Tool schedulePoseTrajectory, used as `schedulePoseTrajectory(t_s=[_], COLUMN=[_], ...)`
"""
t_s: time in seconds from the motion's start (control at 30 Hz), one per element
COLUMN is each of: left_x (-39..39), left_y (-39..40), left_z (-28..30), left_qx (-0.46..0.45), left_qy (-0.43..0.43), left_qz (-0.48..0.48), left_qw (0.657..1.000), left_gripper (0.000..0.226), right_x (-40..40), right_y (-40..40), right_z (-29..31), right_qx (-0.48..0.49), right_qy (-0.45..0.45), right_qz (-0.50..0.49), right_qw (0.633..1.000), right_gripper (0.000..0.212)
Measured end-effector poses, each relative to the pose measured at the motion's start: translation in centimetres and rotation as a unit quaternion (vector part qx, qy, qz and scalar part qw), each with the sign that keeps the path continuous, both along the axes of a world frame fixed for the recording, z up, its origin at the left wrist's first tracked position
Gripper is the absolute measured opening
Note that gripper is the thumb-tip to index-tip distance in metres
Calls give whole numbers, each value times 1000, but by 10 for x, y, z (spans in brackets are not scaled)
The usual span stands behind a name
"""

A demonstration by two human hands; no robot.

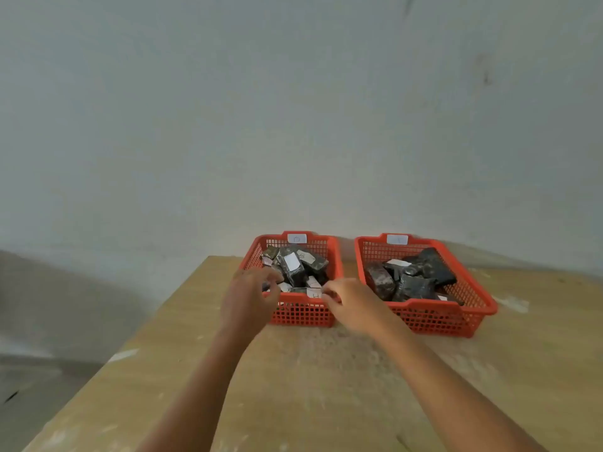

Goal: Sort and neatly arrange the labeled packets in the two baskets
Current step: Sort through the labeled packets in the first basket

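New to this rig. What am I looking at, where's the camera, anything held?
No machine: one picture from a camera worn on a person's head, looking forward and down. The bare left hand and right hand reach to the near rim of the left red basket, fingers curled. The view is blurred, so whether either hand grips something cannot be told. That basket holds dark packets with white labels. The right red basket holds more dark packets. Both stand on a wooden table by a wall.

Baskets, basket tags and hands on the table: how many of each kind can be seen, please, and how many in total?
Red baskets: 2
White basket tags: 2
Hands: 2
Total: 6
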State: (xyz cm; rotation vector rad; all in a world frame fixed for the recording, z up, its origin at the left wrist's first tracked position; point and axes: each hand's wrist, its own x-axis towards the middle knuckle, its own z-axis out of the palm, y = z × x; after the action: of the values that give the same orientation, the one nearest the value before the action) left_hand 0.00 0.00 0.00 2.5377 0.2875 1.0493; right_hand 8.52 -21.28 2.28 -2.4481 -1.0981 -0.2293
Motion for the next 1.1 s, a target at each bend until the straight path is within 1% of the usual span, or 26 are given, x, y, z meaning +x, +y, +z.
schedulePoseTrajectory(t_s=[0.07, 0.13, 0.17, 0.3, 0.4, 0.47, 0.57, 0.6, 0.7, 0.73, 0.83, 0.87, 0.9, 0.97, 1.0, 1.07, 1.1], left_x=[4, 3, 5, 11, 11, 13, 21, 27, 50, 58, 76, 80, 83, 85, 86, 91, 94], left_y=[2, 2, 4, 6, 2, 6, 11, 12, 13, 12, 5, 3, 3, 5, 5, 9, 13], left_z=[-16, -31, -37, -48, -51, -47, -23, -12, 16, 20, 12, 5, -2, -9, -10, -11, -11], left_qx=[-13, -43, -50, -86, -82, -95, -176, -190, -222, -223, -195, -200, -220, -283, -298, -318, -353], left_qy=[21, 68, 73, 47, 42, 48, 57, 50, 14, 11, 57, 69, 66, 15, -2, 18, 33], left_qz=[-21, -49, -55, -50, -41, -54, -82, -73, -34, -30, -22, -10, 8, 47, 61, 68, 61], left_qw=[999, 996, 995, 994, 995, 993, 979, 978, 974, 974, 979, 977, 973, 958, 953, 945, 933], left_gripper=[13, 16, 18, 18, 16, 15, 31, 30, 13, 12, 12, 12, 11, 9, 8, 8, 9], right_x=[5, 7, 11, 24, 26, 27, 35, 40, 58, 63, 74, 76, 78, 83, 85, 89, 90], right_y=[6, 11, 13, 17, 21, 22, 16, 13, 6, 6, 10, 13, 16, 24, 29, 41, 48], right_z=[-11, -25, -31, -45, -53, -56, -49, -44, -31, -29, -27, -26, -26, -23, -20, -14, -14], right_qx=[2, 8, 24, 81, 105, 108, 107, 109, 141, 146, 142, 143, 149, 174, 192, 235, 247], right_qy=[38, 31, 27, 13, -1, -2, 19, 23, 14, 12, 7, 3, -1, 2, 7, 29, 44], right_qz=[11, 13, 14, -4, -10, -7, 10, 4, -28, -39, -64, -73, -80, -89, -97, -108, -107], right_qw=[999, 999, 999, 997, 994, 994, 994, 994, 989, 988, 988, 987, 986, 981, 976, 965, 962], right_gripper=[26, 23, 22, 25, 18, 16, 16, 17, 14, 13, 12, 12, 12, 13, 13, 12, 11])
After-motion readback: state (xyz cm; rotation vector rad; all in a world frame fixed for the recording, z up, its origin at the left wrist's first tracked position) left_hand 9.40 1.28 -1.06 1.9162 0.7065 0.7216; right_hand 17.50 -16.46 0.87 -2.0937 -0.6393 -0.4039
